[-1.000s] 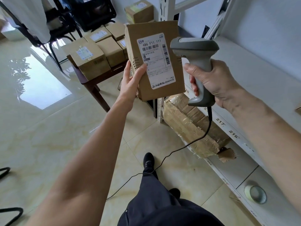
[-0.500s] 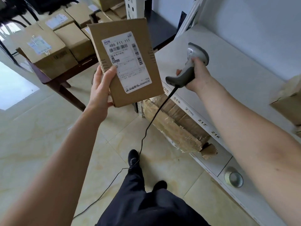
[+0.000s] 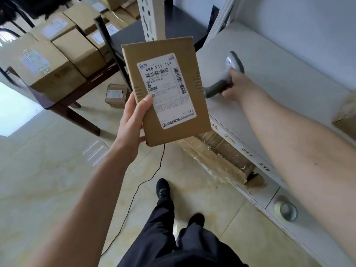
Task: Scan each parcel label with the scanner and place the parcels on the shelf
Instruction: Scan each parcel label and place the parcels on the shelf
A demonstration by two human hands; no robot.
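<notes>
While left hand (image 3: pixel 133 120) grips it, flat brown parcel (image 3: pixel 165 91) shows white label (image 3: pixel 167 90).

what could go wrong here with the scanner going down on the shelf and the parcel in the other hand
1. The scanner lies near the front edge of the shelf, and its cable trails across the floor by the person's feet; a snag could pull it off.
2. The left hand holds the parcel only at its lower left corner, so it may tip or slip while it is being shelved.
</notes>
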